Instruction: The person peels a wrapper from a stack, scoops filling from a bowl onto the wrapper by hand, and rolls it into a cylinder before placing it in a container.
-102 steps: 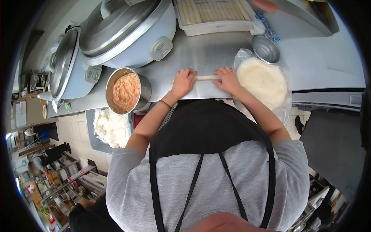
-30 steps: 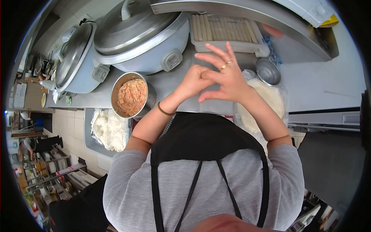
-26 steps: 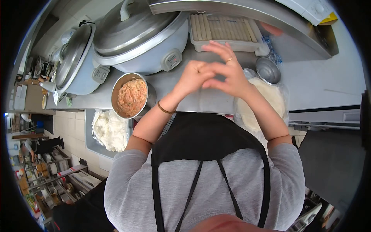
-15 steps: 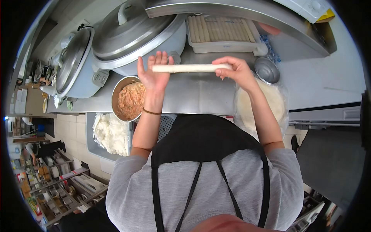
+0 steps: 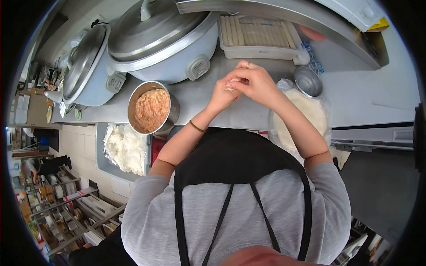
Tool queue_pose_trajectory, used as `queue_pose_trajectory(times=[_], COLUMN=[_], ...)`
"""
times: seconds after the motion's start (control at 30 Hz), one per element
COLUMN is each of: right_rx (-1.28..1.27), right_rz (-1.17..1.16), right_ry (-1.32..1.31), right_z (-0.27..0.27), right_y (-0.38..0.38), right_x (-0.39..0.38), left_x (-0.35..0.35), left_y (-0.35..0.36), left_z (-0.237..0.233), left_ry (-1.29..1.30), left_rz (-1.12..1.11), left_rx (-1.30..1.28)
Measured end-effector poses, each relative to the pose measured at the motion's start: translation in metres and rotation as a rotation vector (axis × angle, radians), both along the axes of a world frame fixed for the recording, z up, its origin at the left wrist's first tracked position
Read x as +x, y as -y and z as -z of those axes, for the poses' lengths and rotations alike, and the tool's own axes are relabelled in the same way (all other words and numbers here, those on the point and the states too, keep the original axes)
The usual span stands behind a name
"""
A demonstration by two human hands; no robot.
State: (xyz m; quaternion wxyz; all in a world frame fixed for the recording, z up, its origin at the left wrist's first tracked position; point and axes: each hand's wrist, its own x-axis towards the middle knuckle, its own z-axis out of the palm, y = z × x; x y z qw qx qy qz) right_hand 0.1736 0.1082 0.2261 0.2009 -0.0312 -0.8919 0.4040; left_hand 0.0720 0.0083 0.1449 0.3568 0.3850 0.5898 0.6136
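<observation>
My two hands meet above the steel counter, in front of the lidded box of rolls. My left hand [image 5: 221, 96] is closed, with fingers curled round a pale uncooked spring roll [image 5: 231, 83]. From the right, my right hand [image 5: 258, 84] covers it, thumb and fingertips pinching at the same place. Only a small end of the roll shows between the fingers; the rest is hidden. A steel pot [image 5: 174, 108] of orange-pink filling [image 5: 151, 108] stands to the left. On the right, a stack of round wrappers [image 5: 302, 116] lies in clear plastic.
Two large lidded cookers [image 5: 162, 66] [image 5: 95, 84] stand at the back left. A plastic box [image 5: 262, 54] holds several finished rolls. A small metal bowl [image 5: 307, 81] sits by the wrappers. Below the counter edge is a grey tub [image 5: 103, 153] of white shredded food [image 5: 126, 148].
The roll lay level between my open left palm and my right fingers. Now my hands have come together, my left fingers have closed, and the roll is mostly hidden.
</observation>
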Motion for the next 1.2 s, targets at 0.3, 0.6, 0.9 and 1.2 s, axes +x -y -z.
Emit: queue_pose_trajectory(times=[0.3, 0.6, 0.9, 1.2], right_rx=[-0.197, 0.556, 0.58, 0.489], right_rz=[0.067, -0.053, -0.027, -0.019], right_ry=[0.103, -0.239, -0.26, -0.308], right_z=[-0.005, -0.022, -0.019, -0.028], right_y=[0.001, 0.009, 0.009, 0.004], right_x=[0.004, 0.01, 0.019, 0.019], left_x=[0.004, 0.003, 0.003, 0.018], left_y=[0.005, 0.012, 0.018, 0.018], left_z=[-0.033, -0.037, -0.055, -0.065], left_ry=[-0.029, 0.015, -0.178, -0.049], left_rz=[0.036, 0.052, 0.094, -0.01], left_rx=[0.063, 0.044, 0.085, 0.113])
